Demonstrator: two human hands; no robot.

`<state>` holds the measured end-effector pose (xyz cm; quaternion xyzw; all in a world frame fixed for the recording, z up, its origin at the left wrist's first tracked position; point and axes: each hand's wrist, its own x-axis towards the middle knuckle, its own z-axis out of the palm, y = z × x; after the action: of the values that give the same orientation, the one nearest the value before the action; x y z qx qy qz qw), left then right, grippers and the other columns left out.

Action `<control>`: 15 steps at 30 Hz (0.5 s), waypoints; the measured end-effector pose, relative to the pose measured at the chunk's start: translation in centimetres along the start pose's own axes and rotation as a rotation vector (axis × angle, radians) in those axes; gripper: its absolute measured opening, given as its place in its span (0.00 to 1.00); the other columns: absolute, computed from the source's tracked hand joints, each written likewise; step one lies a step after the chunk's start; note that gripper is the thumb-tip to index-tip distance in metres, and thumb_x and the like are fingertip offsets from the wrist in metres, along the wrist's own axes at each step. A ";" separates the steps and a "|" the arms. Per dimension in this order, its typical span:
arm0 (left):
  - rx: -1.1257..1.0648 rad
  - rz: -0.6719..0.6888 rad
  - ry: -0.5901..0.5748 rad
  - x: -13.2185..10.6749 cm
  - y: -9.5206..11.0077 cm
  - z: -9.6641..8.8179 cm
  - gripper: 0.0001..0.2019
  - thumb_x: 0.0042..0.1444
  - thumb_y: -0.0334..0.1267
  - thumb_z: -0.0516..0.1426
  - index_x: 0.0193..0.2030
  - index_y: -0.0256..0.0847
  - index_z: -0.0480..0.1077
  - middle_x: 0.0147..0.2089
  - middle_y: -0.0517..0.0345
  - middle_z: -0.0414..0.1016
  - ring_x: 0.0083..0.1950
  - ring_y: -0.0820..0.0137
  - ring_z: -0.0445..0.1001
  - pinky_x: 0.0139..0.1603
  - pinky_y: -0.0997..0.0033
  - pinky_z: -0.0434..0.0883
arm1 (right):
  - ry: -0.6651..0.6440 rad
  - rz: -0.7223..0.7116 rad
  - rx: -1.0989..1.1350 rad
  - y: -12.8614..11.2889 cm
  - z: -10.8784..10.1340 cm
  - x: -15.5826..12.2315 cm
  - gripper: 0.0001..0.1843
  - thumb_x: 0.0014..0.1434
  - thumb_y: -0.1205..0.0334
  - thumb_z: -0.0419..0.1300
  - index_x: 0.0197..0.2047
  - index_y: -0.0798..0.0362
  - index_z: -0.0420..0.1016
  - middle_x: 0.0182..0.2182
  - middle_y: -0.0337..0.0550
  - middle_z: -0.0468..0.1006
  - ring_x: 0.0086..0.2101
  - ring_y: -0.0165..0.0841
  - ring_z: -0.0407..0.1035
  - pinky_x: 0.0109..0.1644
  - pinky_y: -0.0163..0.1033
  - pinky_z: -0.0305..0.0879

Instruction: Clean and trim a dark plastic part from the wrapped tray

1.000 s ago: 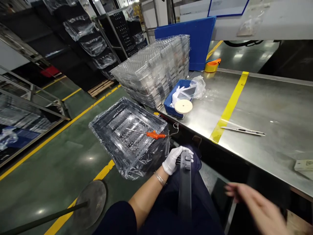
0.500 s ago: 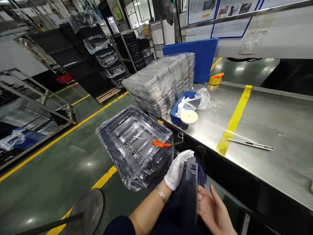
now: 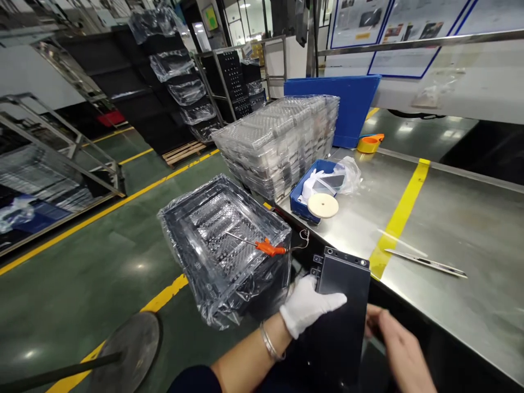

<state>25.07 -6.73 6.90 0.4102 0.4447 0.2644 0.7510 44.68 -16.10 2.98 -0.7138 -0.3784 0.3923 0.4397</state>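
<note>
Fingers of the gloved left hand (image 3: 307, 305) clasp a black panel (image 3: 346, 333) by its left side, thumb across its face. It is held just beside the counter (image 3: 462, 218), right of the wrapped crate (image 3: 184, 256). Blur hides whether the bare right hand (image 3: 403, 346), at the panel's right edge, grips it.

the counter (image 3: 470, 218) fills the right of the frame, a knife (image 3: 426, 263) on it toward the lower right, a roll of tape (image 3: 368, 145) near its far edge. left of the tape stands a board (image 3: 357, 109), behind a stack of trays (image 3: 282, 134) at upper centre. a bin (image 3: 300, 210) sits on the counter just right of the stack, a disc (image 3: 323, 206) before it. a crate (image 3: 178, 234) stands left of the counter, an air gun (image 3: 270, 248) over its right part; a panel (image 3: 344, 327) is at lower centre.
</note>
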 end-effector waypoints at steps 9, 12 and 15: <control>0.034 0.116 -0.040 -1.1 2.6 -0.9 0.22 0.50 0.43 0.69 0.53 0.42 0.78 0.55 0.52 0.81 0.57 0.55 0.77 0.61 0.55 0.72 | 0.268 -0.224 -0.723 5.2 -12.4 17.3 0.23 0.61 0.41 0.60 0.48 0.52 0.76 0.52 0.50 0.76 0.58 0.45 0.65 0.66 0.61 0.53; 0.059 0.111 -0.028 -1.3 3.2 -0.9 0.22 0.50 0.43 0.69 0.52 0.43 0.78 0.53 0.53 0.81 0.55 0.55 0.78 0.58 0.56 0.74 | 0.238 -0.255 -0.793 6.7 -13.5 17.7 0.21 0.62 0.42 0.59 0.44 0.50 0.77 0.43 0.46 0.78 0.48 0.42 0.70 0.60 0.58 0.59; 0.053 0.113 -0.025 -1.5 4.1 -0.7 0.20 0.51 0.40 0.68 0.51 0.40 0.78 0.52 0.51 0.82 0.54 0.56 0.79 0.56 0.59 0.75 | 0.200 -0.221 -0.780 6.9 -14.3 17.2 0.14 0.62 0.45 0.61 0.38 0.47 0.76 0.36 0.41 0.76 0.39 0.36 0.69 0.50 0.48 0.64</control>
<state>23.64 -5.51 10.86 0.4578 0.4182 0.2893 0.7293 65.78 -7.85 -2.92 -0.8164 -0.5286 0.0990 0.2106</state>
